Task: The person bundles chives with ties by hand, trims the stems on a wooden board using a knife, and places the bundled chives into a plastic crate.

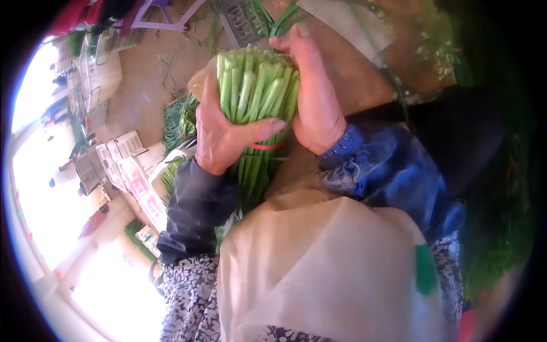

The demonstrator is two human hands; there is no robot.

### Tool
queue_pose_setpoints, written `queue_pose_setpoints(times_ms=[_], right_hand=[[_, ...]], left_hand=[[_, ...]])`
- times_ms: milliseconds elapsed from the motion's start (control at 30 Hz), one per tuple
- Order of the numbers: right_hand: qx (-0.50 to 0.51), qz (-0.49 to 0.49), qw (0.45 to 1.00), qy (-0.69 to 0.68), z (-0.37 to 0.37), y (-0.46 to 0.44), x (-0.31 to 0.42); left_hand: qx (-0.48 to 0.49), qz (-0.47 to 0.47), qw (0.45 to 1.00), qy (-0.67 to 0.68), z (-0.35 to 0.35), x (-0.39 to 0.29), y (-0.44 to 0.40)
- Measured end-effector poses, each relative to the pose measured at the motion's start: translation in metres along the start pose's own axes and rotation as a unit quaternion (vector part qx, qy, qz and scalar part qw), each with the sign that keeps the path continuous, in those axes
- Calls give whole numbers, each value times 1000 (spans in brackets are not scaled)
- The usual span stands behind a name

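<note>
A thick bundle of green stalks (250, 85) stands with its cut ends up, a red band (265, 146) around it lower down. My left hand (225, 131) is wrapped round the bundle from the left, its thumb lying across the front of the stalks. On the right side, my right hand (313, 85) rests its palm edge against the bundle, with the fingers raised past the cut ends. Its fingertips are partly hidden, close to some long green leaves (279, 24) beyond the bundle. The lower part of the bundle runs down behind my left sleeve.
A pale apron (319, 268) covers my lap. Left of the bundle lie more tied greens (179, 122). A grey crate (236, 25) and a purple stool (165, 14) are at the top. White crates (128, 171) stand at the left, a pale sheet (347, 25) at upper right.
</note>
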State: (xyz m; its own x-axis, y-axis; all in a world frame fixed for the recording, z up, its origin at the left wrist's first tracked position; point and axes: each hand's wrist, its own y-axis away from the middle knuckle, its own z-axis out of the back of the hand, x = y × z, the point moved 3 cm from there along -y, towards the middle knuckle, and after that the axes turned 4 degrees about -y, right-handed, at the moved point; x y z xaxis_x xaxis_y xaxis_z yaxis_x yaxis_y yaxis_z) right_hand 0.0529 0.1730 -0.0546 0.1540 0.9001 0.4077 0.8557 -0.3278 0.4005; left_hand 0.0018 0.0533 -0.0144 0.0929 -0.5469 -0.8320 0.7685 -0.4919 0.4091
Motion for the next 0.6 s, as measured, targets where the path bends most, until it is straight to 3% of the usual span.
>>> queue_pose_setpoints(times_ms=[100, 167, 300, 333, 367, 433, 500, 600], right_hand=[[15, 4, 999, -37, 7, -14, -12], [-40, -78, 992, -86, 12, -14, -20], [-12, -111, 993, -45, 7, -8, -12], [11, -90, 996, -27, 14, -12, -16], [18, -92, 995, -17, 12, -10, -17], [34, -95, 994, -36, 7, -8, -17], [50, -85, 995, -8, 5, -4, -20], [86, -64, 994, 11, -2, 0, -13]], left_hand=[[-55, -40, 995, -76, 6, 5, 4], [-25, -134, 967, -216, 4, 2, 9], [-24, -103, 977, -187, 1, 2, 15], [-23, -151, 962, -226, 5, 1, 15], [-32, -153, 963, -220, 9, 1, 17], [-3, -136, 987, -84, 15, 2, 19], [-33, -161, 977, -134, 11, -4, 30], [-85, -94, 991, 34, 18, 2, 30]])
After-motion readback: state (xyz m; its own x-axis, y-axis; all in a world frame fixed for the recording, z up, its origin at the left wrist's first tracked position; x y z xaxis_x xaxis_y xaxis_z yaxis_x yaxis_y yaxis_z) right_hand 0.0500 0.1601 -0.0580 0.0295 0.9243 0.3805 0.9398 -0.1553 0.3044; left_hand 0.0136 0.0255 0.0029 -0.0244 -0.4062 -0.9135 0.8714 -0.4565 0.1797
